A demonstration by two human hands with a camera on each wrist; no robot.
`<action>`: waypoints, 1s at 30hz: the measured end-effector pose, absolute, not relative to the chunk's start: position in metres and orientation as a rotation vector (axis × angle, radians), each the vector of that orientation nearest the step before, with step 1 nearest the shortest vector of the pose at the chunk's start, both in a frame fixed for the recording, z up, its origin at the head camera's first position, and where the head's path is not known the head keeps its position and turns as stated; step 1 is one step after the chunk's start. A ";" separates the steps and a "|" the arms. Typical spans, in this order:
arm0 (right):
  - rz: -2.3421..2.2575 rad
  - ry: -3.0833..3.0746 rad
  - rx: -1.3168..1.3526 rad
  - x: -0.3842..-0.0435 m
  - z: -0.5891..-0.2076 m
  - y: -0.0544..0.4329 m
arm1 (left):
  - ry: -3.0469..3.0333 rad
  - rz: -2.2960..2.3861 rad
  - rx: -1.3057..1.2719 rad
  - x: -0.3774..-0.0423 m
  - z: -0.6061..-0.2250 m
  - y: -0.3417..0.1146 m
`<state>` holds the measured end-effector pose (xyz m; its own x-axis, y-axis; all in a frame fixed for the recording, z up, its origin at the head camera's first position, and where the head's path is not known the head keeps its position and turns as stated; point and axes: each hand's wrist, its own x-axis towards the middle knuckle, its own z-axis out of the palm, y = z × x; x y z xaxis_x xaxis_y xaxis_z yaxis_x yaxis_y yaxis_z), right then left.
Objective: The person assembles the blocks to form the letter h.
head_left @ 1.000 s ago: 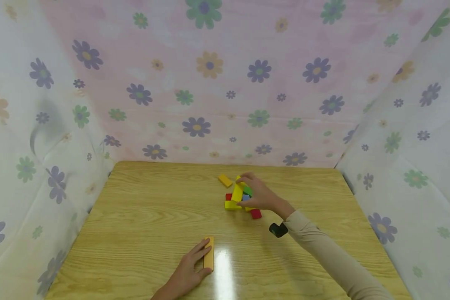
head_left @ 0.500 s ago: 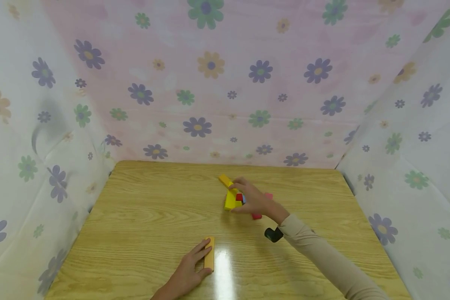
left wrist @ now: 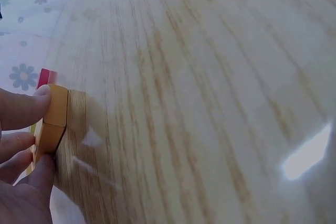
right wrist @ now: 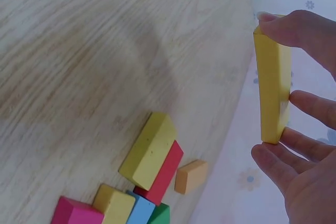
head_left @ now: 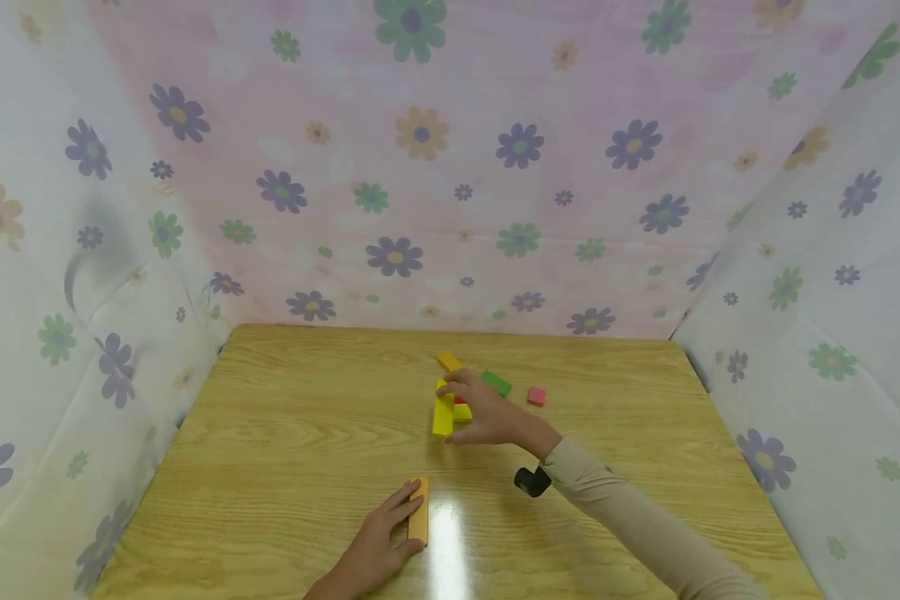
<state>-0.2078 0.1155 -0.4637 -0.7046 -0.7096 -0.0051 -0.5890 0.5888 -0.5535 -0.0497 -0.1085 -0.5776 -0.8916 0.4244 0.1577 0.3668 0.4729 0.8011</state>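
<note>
My right hand (head_left: 491,414) holds a long yellow block (head_left: 442,412) by its two ends, thumb at one end and fingers at the other. In the right wrist view that yellow block (right wrist: 273,82) hangs above the table, beside the other blocks. At the table's near side, my left hand (head_left: 371,537) grips a long orange block (head_left: 418,512) between thumb and fingers. The left wrist view shows this orange block (left wrist: 53,114) on the tabletop. Another yellow block (right wrist: 149,148) lies against a red block (right wrist: 163,174) near the right hand.
Around the right hand lie a green block (head_left: 497,383), a pink block (head_left: 536,397) and a second orange block (head_left: 450,361). A blue block (right wrist: 139,208) sits among them. Flowered cloth (head_left: 450,167) walls the wooden table (head_left: 292,433) at back and sides.
My right hand has moved left and toward me, carrying the yellow block away from the other blocks. The green and pink blocks are now uncovered. The left hand stays put.
</note>
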 end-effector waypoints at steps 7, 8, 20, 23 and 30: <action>-0.733 2.583 -1.139 -0.203 -0.476 0.104 | 2.663 1.406 0.725 -0.050 -0.576 -0.109; -0.736 2.574 -1.138 -0.203 -0.479 0.103 | 2.670 1.406 0.731 -0.050 -0.576 -0.109; -0.719 2.530 -1.108 -0.203 -0.503 0.090 | 2.657 1.376 0.724 -0.055 -0.573 -0.108; -0.698 2.532 -1.105 -0.204 -0.507 0.088 | 2.647 1.377 0.708 -0.056 -0.572 -0.108; -0.624 2.542 -1.099 -0.207 -0.518 0.083 | 2.643 1.377 0.685 -0.055 -0.571 -0.107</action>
<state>-0.2068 0.0835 -0.5184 -0.6618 -0.7429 -0.1005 -0.6120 0.6129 -0.4999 -0.0551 -0.1072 -0.5709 -0.8963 0.4242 0.1289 0.3487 0.4949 0.7959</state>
